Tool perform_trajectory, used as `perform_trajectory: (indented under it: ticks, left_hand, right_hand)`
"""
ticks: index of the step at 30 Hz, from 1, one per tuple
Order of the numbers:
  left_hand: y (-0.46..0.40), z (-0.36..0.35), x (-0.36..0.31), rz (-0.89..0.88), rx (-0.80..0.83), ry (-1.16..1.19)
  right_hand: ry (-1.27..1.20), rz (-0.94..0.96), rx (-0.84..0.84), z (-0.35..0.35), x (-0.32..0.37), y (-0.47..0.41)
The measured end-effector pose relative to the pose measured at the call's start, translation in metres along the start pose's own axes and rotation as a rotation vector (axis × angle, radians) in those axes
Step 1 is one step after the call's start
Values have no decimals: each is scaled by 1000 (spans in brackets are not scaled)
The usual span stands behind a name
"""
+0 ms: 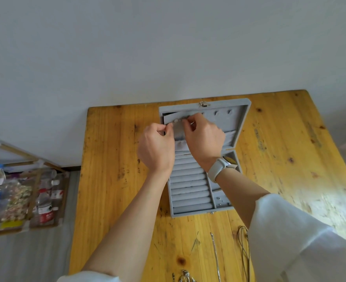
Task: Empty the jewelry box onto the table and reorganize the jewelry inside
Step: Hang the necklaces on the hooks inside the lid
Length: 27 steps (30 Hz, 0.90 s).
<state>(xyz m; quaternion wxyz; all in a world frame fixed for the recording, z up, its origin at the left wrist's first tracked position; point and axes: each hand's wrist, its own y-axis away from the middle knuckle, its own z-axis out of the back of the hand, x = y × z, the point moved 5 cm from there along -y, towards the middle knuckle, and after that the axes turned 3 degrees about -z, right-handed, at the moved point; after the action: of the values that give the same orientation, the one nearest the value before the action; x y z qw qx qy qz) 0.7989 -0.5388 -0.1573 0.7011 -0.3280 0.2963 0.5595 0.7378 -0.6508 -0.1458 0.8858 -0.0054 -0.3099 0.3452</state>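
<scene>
**Two hands at the lid panel, box partly emptied**

Several pieces already lie out on the yellow pine-plank counter (pixel 115 180) near the bottom of the frame: a thin silver chain (pixel 216 257), a dark cord necklace (pixel 244 255) and a silver clasp-like piece (pixel 185 276) at the very bottom edge. The grey velvet jewelry box (pixel 200 159) sits open at the centre of the frame, its lid laid back toward the white wall. Its rows of ring rolls (pixel 190 186) look bare, while a few small studs (pixel 221 201) show in the lower right compartment. By this reading the emptying is well under way but not finished, and the reorganizing has not clearly begun.

Both hands work at the upper left of the lid, over a loose grey earring panel (pixel 171 119). The left hand (pixel 157 147) has its fingers curled in, thumb and forefinger pinched together at the panel's lower edge. The right hand (pixel 203 137), with a pale watch (pixel 221 166) on the wrist, also has its fingers closed narrowly, pinching at small pale earrings (pixel 177 120) on the panel. Whether it grips an earring or only the panel beside it is too small to tell.
</scene>
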Motion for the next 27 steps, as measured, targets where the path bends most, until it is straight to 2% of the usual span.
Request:
perform_trajectory:
  ticks: [4,8,12,15,18,23,27]
  left_hand:
    - [0,-1,2,-17,2,-40]
    - [-3,1,11,12,17,-33]
    - [-7,-6,19,-55,166,42]
    - [-7,-11,22,-102,295,-10]
    - [-7,-10,22,-104,344,-81]
    - [3,-11,26,-6,406,21]
    - [47,13,54,0,323,19]
  right_hand:
    - [50,127,-25,-4,-8,3]
    - [72,116,-3,-5,-22,6]
    - [7,181,-21,-5,-26,21]
    - [4,291,95,-17,-23,32]
    - [8,272,281,-29,-27,39]
    - [-76,233,232,-12,-33,65]
    - [-200,166,302,-1,-51,129]
